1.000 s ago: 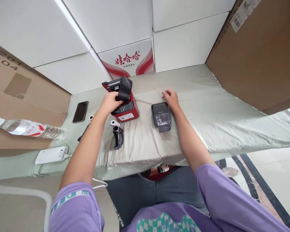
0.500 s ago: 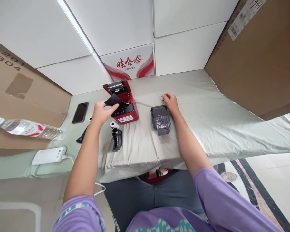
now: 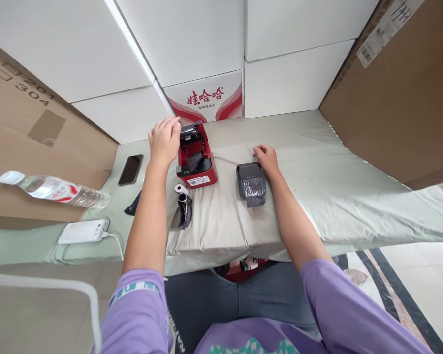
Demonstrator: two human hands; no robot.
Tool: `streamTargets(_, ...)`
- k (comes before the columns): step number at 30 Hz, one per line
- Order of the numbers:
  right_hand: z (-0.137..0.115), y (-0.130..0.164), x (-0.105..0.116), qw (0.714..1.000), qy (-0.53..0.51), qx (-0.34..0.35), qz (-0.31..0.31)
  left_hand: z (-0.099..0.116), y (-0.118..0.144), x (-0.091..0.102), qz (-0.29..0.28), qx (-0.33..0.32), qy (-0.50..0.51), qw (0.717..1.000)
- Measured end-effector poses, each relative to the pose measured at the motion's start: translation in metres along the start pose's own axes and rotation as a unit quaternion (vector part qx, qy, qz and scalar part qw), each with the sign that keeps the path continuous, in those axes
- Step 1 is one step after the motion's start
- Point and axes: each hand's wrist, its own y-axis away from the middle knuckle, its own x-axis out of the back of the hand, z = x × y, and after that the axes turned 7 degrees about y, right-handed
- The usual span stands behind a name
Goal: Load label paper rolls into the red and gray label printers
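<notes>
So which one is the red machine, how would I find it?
Start at the white box with red swirls standing at the back of the pale green cloth. Right in front of it sits the red machine, a small printer with its lid open, beside the left hand. The gray printer near the right hand looks similar, but only this one is bright red.

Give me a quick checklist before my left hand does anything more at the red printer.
1. Lid of the red printer open: ok, paper bay exposed.
2. Black strip inside the bay: ok, though whether it sits flat, cannot tell.
3. Left hand at the printer's back left corner, holding nothing: ok.
4. Right hand beside the grey printer, touching its far edge: cannot tell.
5. Paper rolls within easy reach in front of the red printer: ok.
</notes>
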Motion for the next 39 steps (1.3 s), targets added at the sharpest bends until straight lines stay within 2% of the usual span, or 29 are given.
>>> streamTargets(3,0.001,0.0,0.0,1.0,0.001,-0.003,-0.001,-0.006,-0.005,-0.009,-0.043,0.03,0.029,0.998)
streamTargets(6,0.003,-0.001,-0.001,1.0,0.004,0.001,-0.003,0.0,0.011,-0.007,-0.052,0.024,0.044,0.997)
streamTargets(8,0.004,-0.002,-0.001,1.0,0.005,0.005,-0.003,0.008,0.026,-0.002,-0.073,0.011,0.02,0.997)
streamTargets(11,0.004,-0.003,-0.001,1.0,0.006,0.008,-0.001,0.017,0.046,0.006,-0.139,-0.013,-0.053,0.989)
streamTargets(15,0.003,-0.002,-0.001,1.0,0.006,0.005,-0.004,0.018,0.058,0.01,-0.21,-0.029,-0.132,0.968)
streamTargets(19,0.002,0.0,-0.001,1.0,0.006,0.005,0.0,0.012,0.059,0.01,-0.206,-0.042,-0.141,0.967)
streamTargets(25,0.003,-0.001,-0.001,1.0,0.004,0.009,0.002,0.013,0.068,0.012,-0.161,-0.058,-0.091,0.981)
streamTargets(29,0.003,-0.002,-0.002,1.0,-0.002,0.007,0.003,0.016,0.072,0.012,-0.171,-0.054,-0.136,0.974)
streamTargets(34,0.003,-0.002,-0.001,1.0,-0.004,0.002,0.004,0.023,0.072,0.01,-0.18,0.012,-0.181,0.967)
streamTargets(39,0.001,-0.001,-0.002,1.0,-0.002,0.003,0.004,0.044,0.067,0.003,-0.186,0.061,-0.256,0.947)
